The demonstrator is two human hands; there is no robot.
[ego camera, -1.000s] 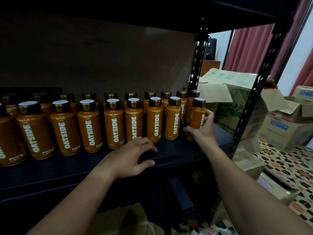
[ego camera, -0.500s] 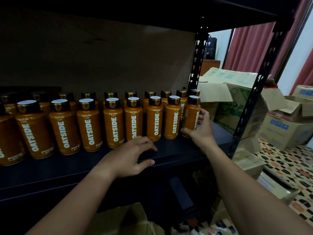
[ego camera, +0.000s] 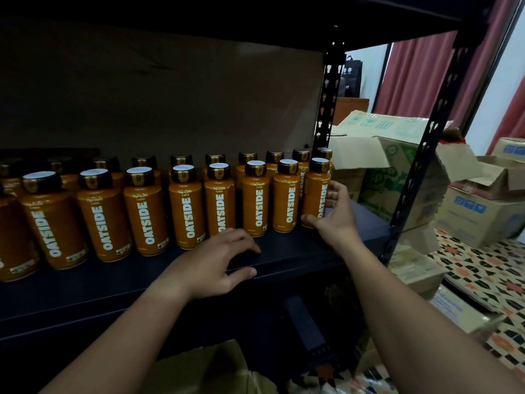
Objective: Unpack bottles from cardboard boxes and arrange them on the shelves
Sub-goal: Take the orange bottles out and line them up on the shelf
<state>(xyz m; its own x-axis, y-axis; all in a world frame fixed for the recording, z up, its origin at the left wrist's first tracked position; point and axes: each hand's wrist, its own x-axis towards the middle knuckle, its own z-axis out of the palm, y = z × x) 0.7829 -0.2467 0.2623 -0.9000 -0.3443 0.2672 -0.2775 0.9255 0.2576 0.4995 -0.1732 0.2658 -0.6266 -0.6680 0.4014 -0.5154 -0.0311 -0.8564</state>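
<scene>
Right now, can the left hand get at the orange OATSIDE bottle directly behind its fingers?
Probably yes. The left hand rests open on the dark shelf edge, fingertips right at the base of that front-row orange OATSIDE bottle. Nothing lies between them.

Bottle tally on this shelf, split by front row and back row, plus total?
Front-row bottles: 9 (leftmost cut off by the frame; right hand has its grip on the end bottle)
Back-row bottles: at least 10, counted by caps; the left end is too dark to be sure
Total: at least 19
</scene>
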